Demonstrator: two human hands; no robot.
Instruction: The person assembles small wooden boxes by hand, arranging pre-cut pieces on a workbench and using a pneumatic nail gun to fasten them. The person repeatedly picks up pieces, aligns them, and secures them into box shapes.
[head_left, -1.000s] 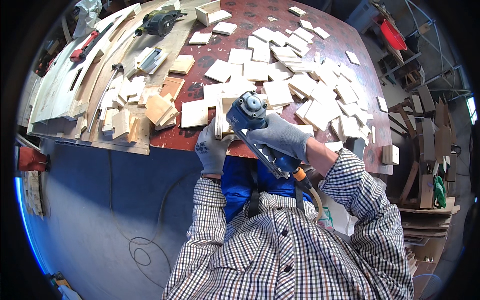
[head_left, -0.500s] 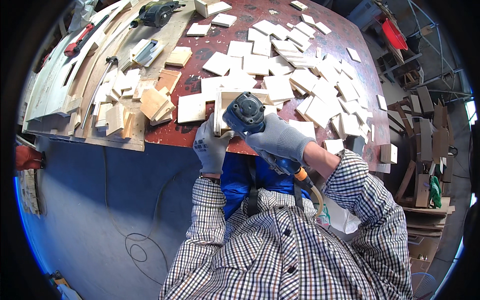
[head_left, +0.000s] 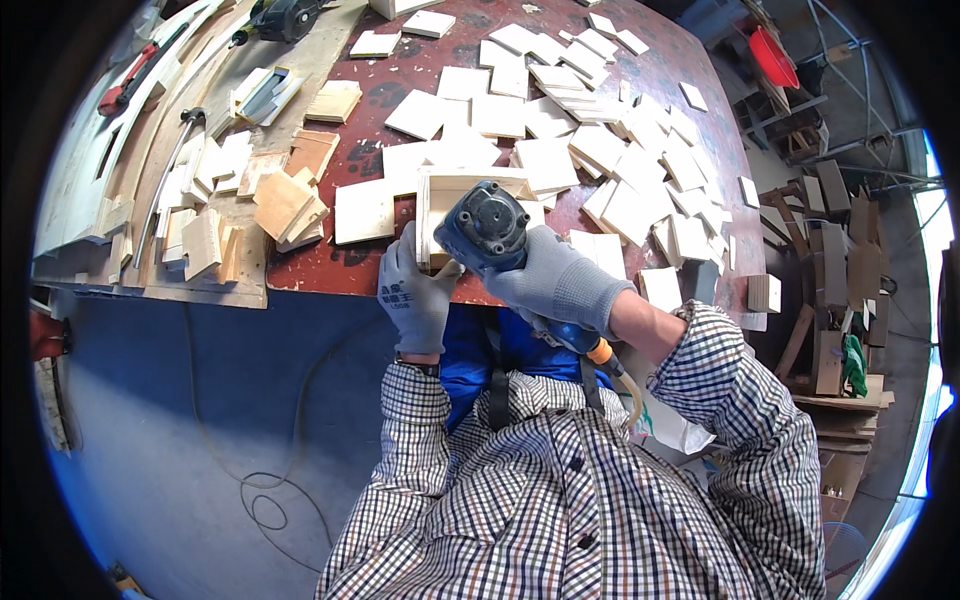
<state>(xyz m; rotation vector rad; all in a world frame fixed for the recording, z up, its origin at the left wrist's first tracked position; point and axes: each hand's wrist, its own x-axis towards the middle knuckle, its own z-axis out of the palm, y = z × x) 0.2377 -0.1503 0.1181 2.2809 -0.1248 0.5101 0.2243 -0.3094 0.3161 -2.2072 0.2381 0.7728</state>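
My right hand (head_left: 565, 280), in a grey work glove, grips a blue air-powered nail gun (head_left: 485, 228) with a black cap. A pale hose (head_left: 630, 390) runs from its orange coupling down beside my lap. The gun's head covers part of a small open wooden box frame (head_left: 424, 205) at the table's near edge, so its nose and any contact with the wood are hidden. Around the box's near left corner, my gloved left hand (head_left: 414, 300) is closed, thumb toward the near side. Square pale wood panels (head_left: 364, 211) lie just beyond and beside the box.
Many loose panels (head_left: 640, 205) cover the dark red tabletop (head_left: 350, 270). On the left are wood offcuts (head_left: 285, 205), a hammer (head_left: 190, 120), a black power tool (head_left: 285, 18) and a red-handled tool (head_left: 115, 98). Scrap boards (head_left: 835, 270) stand at right. A cable (head_left: 265, 480) loops on the floor.
The view has shifted a little, so the table and panels appear farther left and slightly higher. Both hands keep their grips, and the nail gun stays over the box frame.
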